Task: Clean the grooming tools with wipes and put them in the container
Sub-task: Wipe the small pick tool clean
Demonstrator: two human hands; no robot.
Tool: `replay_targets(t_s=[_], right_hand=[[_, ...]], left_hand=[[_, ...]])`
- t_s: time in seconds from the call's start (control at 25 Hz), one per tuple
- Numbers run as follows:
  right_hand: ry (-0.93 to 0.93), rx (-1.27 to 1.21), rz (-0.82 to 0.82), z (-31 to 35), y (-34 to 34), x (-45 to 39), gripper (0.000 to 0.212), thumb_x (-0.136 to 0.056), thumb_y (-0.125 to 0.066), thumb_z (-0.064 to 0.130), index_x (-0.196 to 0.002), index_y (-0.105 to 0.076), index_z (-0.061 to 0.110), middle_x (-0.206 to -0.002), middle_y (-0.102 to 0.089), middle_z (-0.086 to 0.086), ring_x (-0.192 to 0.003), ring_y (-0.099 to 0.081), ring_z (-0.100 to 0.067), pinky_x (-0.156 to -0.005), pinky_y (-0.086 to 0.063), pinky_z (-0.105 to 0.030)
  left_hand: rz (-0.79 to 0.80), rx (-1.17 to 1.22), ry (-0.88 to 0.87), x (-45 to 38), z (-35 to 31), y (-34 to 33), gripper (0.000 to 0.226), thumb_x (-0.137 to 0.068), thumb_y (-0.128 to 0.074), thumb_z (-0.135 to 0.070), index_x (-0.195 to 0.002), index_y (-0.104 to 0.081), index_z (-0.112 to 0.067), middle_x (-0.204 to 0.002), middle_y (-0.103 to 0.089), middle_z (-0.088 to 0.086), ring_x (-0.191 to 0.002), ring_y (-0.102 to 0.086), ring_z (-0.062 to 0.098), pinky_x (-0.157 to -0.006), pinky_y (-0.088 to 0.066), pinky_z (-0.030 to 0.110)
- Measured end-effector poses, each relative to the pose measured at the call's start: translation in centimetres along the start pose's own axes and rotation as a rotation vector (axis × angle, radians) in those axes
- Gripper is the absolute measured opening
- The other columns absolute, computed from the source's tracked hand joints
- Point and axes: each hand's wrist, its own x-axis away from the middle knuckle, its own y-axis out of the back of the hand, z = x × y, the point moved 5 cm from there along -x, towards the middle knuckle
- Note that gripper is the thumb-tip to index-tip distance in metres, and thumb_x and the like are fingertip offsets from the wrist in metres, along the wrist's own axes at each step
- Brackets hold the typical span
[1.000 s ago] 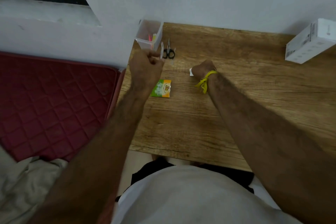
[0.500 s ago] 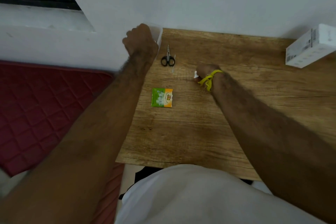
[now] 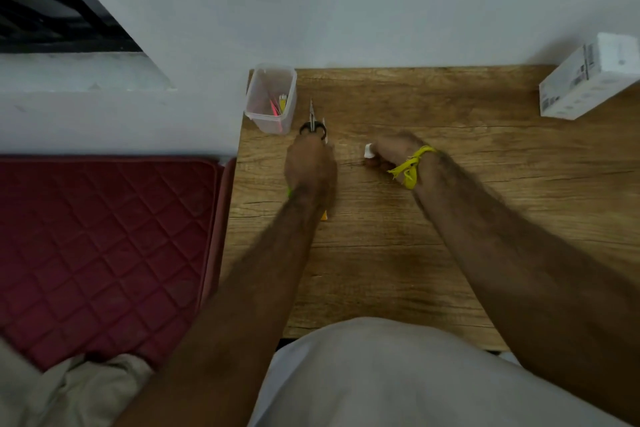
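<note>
A clear plastic container (image 3: 290, 91) stands at the table's far left corner with a pink tool and a yellowish one inside. Small black-handled scissors (image 3: 312, 121) lie on the wood just right of it, with a thin pale stick (image 3: 324, 126) beside them. My left hand (image 3: 310, 168) reaches over the scissors, its fingertips at the black handles; whether they grip is hidden. My right hand (image 3: 393, 152) rests on the table to the right and pinches a small white wipe (image 3: 369, 151).
The green and orange wipe packet (image 3: 324, 217) is mostly hidden under my left forearm. A white box (image 3: 588, 80) sits at the far right of the wooden table (image 3: 433, 107). A red quilted mattress (image 3: 104, 236) lies to the left, and a grey wall is behind.
My left hand carried a tool to the container, left it there, and came back down to the scissors. My right hand stayed put with the wipe.
</note>
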Motion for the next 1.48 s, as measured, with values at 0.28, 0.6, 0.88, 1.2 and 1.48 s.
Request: replay_targets(t_s=[0.28, 0.6, 0.88, 1.2, 1.48], right_hand=[[-0.004, 0.038, -0.078, -1.2, 0.8, -1.0, 0.023, -0.081, -0.067, 0.012, -0.058, -0.065, 0.012, -0.061, -0.06, -0.003, -0.053, -0.05, -0.016, -0.048, -0.038, -0.022], [0.038, -0.019, -0.062, -1.9, 0.9, -1.0, 0.03, -0.084, -0.067, 0.017, -0.055, -0.062, 0.013, -0.058, -0.059, -0.004, -0.052, -0.049, -0.016, -0.051, -0.038, -0.024], [0.194, -0.261, -0.09, -4.6, 2.0, -0.8, 0.02, -0.092, -0.063, 0.017, -0.076, -0.071, 0.007, -0.07, -0.063, -0.006, -0.062, -0.055, -0.014, -0.052, -0.04, -0.023], [0.339, -0.541, -0.219, -9.5, 5.0, 8.7, 0.015, -0.097, -0.062, 0.008, -0.088, -0.066, -0.005, -0.076, -0.07, -0.012, -0.063, -0.069, -0.016, -0.056, -0.054, -0.022], [0.565, -0.427, -0.292, -8.1, 7.1, 17.4, 0.007, -0.089, -0.073, 0.004, -0.095, -0.07, 0.001, -0.079, -0.074, -0.013, -0.072, -0.075, -0.02, -0.066, -0.061, -0.026]], left_hand=[[0.052, -0.092, 0.073, -0.6, -1.7, -1.1, 0.025, -0.095, -0.06, -0.009, -0.12, -0.06, -0.007, -0.124, -0.063, 0.012, -0.112, -0.063, 0.028, -0.087, -0.053, 0.035], [0.086, -0.375, -0.202, 1.2, -4.0, -1.9, 0.028, -0.098, -0.045, -0.002, -0.125, -0.053, 0.001, -0.128, -0.058, 0.019, -0.119, -0.056, 0.031, -0.096, -0.046, 0.037], [0.14, -0.048, -0.125, 2.4, -4.6, -0.3, 0.026, -0.098, -0.047, 0.001, -0.123, -0.056, 0.001, -0.125, -0.062, 0.018, -0.116, -0.059, 0.033, -0.091, -0.048, 0.037], [0.344, 0.791, 0.094, 11.9, -4.7, 1.7, 0.011, -0.091, -0.065, -0.005, -0.087, -0.075, -0.005, -0.077, -0.073, 0.01, -0.064, -0.067, 0.01, -0.061, -0.055, 0.022], [0.418, 0.927, -0.035, 17.4, -6.1, 4.9, 0.015, -0.089, -0.069, 0.0, -0.099, -0.072, -0.011, -0.075, -0.074, 0.014, -0.067, -0.07, 0.018, -0.064, -0.058, 0.026]])
